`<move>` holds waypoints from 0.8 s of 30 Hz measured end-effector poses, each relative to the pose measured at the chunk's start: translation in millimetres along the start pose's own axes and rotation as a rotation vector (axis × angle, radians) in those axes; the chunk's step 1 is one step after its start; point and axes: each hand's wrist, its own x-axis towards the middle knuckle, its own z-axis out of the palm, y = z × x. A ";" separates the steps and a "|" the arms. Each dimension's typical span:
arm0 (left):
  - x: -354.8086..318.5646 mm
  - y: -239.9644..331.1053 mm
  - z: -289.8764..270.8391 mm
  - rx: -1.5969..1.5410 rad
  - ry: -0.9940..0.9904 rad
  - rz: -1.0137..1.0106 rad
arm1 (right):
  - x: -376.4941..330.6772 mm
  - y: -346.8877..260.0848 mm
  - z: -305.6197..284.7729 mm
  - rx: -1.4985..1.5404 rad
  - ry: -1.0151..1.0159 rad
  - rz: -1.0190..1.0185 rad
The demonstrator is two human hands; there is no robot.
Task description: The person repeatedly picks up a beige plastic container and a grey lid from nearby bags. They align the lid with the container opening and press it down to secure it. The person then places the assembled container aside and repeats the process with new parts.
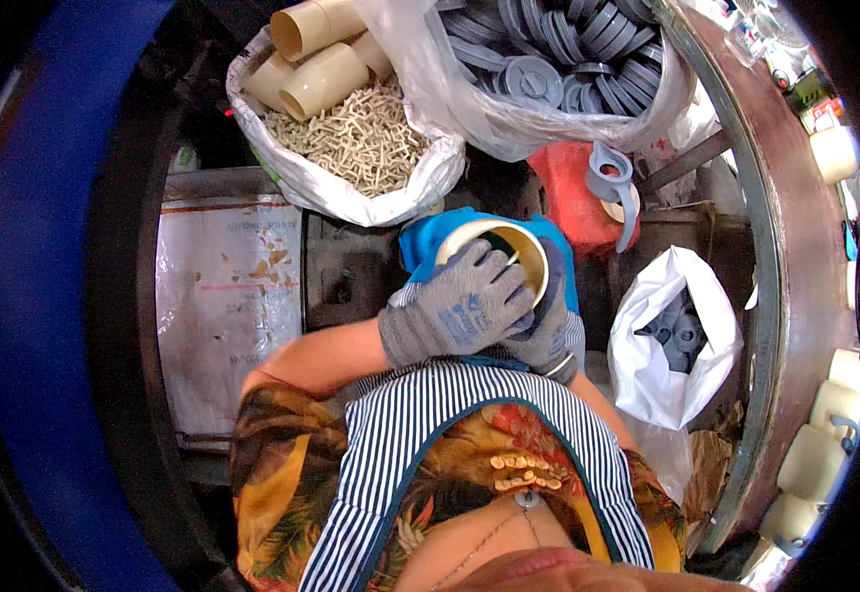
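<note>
Right grip (545, 331) was closed around a cream plastic cylinder (529, 252), held before the torso over blue cloth (430, 237). Left grip (474, 296) had fingers at its mouth; hold unclear. Beyond: white sack (430, 183) with cream tubes (326, 79) and small pieces (361, 138), clear bag (538, 133) of grey lids (534, 81). Right: white bag (637, 380) of grey parts (681, 335), desk (785, 207).

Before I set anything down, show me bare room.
Seemingly bare: plastic-covered panel, below its scraps, left of the patterned sleeve; brown tabletop, left of cream cylinders. Crowded: ahead, white sack, clear bag; right, small white bag.
</note>
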 end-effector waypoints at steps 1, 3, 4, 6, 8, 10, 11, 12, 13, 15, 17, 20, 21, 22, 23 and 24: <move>-4.8 -3.4 -1.7 -0.042 -0.086 -0.003 | -4.8 4.1 3.9 -0.017 -0.001 -0.005; -8.2 -7.9 -9.6 -0.068 -0.235 -0.032 | -0.2 1.5 1.5 -0.052 -0.020 -0.063; -7.1 -10.0 -14.7 -0.072 -0.169 -0.021 | 1.6 0.7 2.1 -0.002 -0.016 -0.041; -0.9 -18.2 -27.1 -0.079 -0.038 0.008 | 5.6 0.3 3.6 0.038 0.015 -0.043; -3.8 -27.2 -28.8 -0.054 0.198 0.019 | 11.8 1.7 4.2 0.029 0.031 -0.056; -12.0 -47.8 -44.4 0.143 0.459 0.124 | 13.4 -6.6 1.1 0.013 0.032 -0.011; -12.2 -60.3 -50.6 0.253 0.524 0.025 | 14.7 -9.8 0.3 0.048 0.041 -0.007; -8.9 -77.5 -51.8 0.364 0.593 -0.063 | 12.4 -8.0 0.6 0.054 0.041 0.003; -0.3 -110.4 -54.3 0.414 0.450 -0.165 | 12.4 -7.8 0.0 0.065 0.030 0.007; -2.8 -137.5 -57.6 0.491 0.070 -0.400 | 14.4 -11.4 0.7 0.129 0.041 0.038; -23.5 -133.5 -43.6 0.535 -0.409 -0.668 | 21.3 -16.2 -3.1 0.081 0.068 0.066; -16.9 -75.4 -38.2 -0.583 0.086 -0.615 | 21.6 -19.3 -0.1 0.014 0.199 0.070; -18.2 -47.5 -28.5 -0.681 0.226 -0.634 | 26.2 -26.8 -7.9 -0.026 0.167 0.022; -20.6 -28.5 -10.9 -0.772 0.374 -0.642 | 31.5 -30.4 -14.4 -0.070 0.140 -0.035; -19.8 -22.8 4.7 -0.699 0.555 -0.641 | 31.8 -37.2 -24.3 0.085 0.084 -0.059; -22.1 -36.4 2.5 -1.060 0.622 -0.668 | 39.1 -40.9 -40.0 0.065 0.026 -0.161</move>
